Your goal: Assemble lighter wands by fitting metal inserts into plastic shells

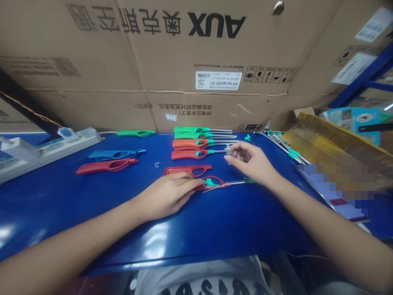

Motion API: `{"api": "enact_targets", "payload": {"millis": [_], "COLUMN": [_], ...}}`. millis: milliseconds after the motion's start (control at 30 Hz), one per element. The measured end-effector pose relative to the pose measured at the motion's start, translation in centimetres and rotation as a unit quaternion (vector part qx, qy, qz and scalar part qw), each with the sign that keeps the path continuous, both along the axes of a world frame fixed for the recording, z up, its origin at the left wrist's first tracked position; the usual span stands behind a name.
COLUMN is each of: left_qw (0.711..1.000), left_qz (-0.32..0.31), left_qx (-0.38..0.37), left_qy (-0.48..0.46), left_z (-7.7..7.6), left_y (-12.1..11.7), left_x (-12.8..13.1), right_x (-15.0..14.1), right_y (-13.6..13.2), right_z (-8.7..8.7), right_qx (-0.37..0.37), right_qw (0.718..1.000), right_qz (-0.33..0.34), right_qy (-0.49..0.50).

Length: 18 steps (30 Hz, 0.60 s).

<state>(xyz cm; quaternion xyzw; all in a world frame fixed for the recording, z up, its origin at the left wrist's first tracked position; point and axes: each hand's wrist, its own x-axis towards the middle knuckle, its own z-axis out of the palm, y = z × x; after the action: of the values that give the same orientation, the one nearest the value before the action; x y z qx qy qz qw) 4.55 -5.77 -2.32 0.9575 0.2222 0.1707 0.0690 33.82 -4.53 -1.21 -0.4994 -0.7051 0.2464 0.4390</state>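
My left hand [170, 192] lies low over the table, its fingers closed on the red lighter shell [222, 180]. A green trigger [210, 181], thin white wire and a metal tube [235, 182] sit in that shell. Just behind it rests another red shell half [201, 170], partly covered by my left fingers. My right hand [250, 159] is raised at the right, thumb and fingers pinched on a small translucent piece [227, 148] too small to name. That piece appears close to the tube end of a red long-nosed lighter [187, 154].
More lighters with green [187, 130] and orange-red [187, 143] handles lie in a row. At left are blue [113, 154], red [104, 166] and green shells [135, 133], small metal pins [156, 164] and a power strip [52, 149]. Metal tubes [281, 143] and a yellow-taped box [331, 151] stand right.
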Motion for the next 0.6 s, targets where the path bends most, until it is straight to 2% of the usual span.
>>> {"api": "enact_targets", "payload": {"millis": [133,233,333,467,600], "left_qw": [1.0,0.998,0.989,0.964,0.93], "left_qz": [0.011,0.033,0.063,0.057,0.058], "left_qx": [-0.001,-0.056,-0.103,-0.188,-0.283], "left_qy": [0.01,-0.009,-0.08,-0.177,-0.229], "left_z": [0.0,0.1,0.3,0.6,0.5], "left_y": [-0.1,-0.3,-0.7,-1.6,-2.0], "left_x": [0.0,0.1,0.6,1.5,1.9], "right_x": [-2.5,-3.2,-3.6,-4.4,-4.8], "right_y": [-2.0,-2.6,-3.0,-4.0,-4.7], "right_z": [-0.6,-0.6,-0.2,-0.1,-0.5], "right_qx": [-0.053,-0.092,-0.104,-0.076,-0.025], "right_qw": [0.994,0.987,0.984,0.986,0.982], "right_qz": [0.095,0.124,0.137,0.151,0.189], "right_qy": [0.02,0.034,0.041,0.011,0.009]}}
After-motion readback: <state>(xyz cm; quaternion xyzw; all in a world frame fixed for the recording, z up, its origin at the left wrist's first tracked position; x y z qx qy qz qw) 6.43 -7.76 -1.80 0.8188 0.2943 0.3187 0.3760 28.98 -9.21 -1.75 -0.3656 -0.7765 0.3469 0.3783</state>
